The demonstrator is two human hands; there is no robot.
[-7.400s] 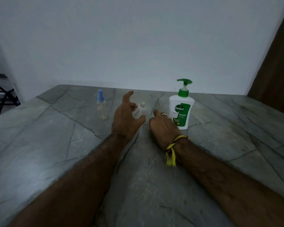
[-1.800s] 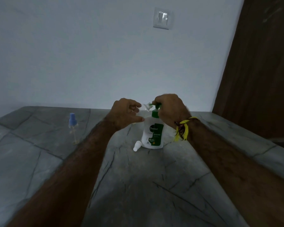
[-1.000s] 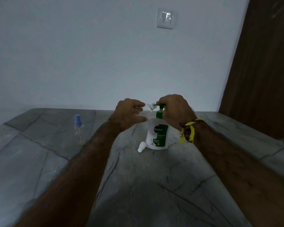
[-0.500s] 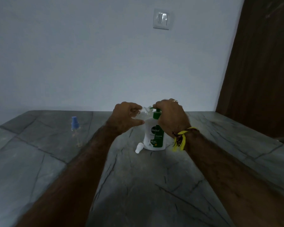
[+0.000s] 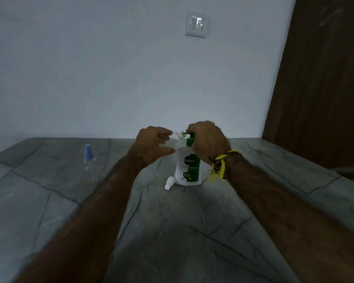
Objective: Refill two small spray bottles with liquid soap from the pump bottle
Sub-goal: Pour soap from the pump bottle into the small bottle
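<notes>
Pump bottle (image 5: 187,168): white body, green pump and green label with white lettering.
Small bottle in my left grip (image 5: 177,137): clear.
Second spray bottle (image 5: 89,160): clear body, blue cap.
Loose spray cap (image 5: 169,182): white.
Worktop (image 5: 49,180): grey stone with dark veins.
Thread on my right wrist (image 5: 219,166): yellow, with darker strands.
Wall (image 5: 110,68): pale grey-white.
Door (image 5: 325,78): dark brown.

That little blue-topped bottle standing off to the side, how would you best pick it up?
Take the blue-capped spray bottle by its clear body below the cap, coming from its near side. It stands upright and alone on the stone counter, so a sideways grip should keep it from tipping.
</notes>
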